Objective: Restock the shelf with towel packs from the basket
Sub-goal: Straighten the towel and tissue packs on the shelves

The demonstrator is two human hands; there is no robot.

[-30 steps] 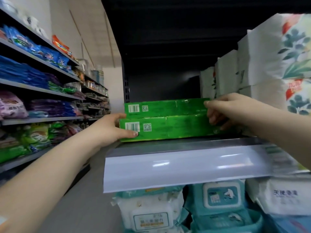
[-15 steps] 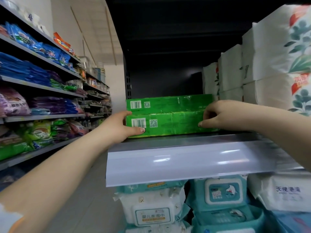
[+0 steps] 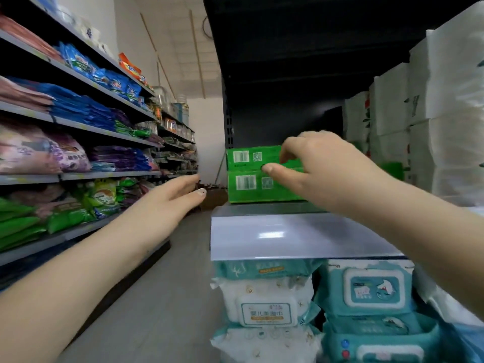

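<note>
Neither grip of ours clamps anything: our left hand hangs open beside the two stacked green plastic-wrapped towel packs on the grey metal shelf, while our right hand hovers loosely curled before them, apparently squaring them.

A shop aisle is showing here: long metal shelving is running down the left, carrying rows of bagged goods. On the right, a near shelf is holding barcoded green packs, with wet-wipe packs below and wrapped tissue bundles stacked high at far right.
</note>
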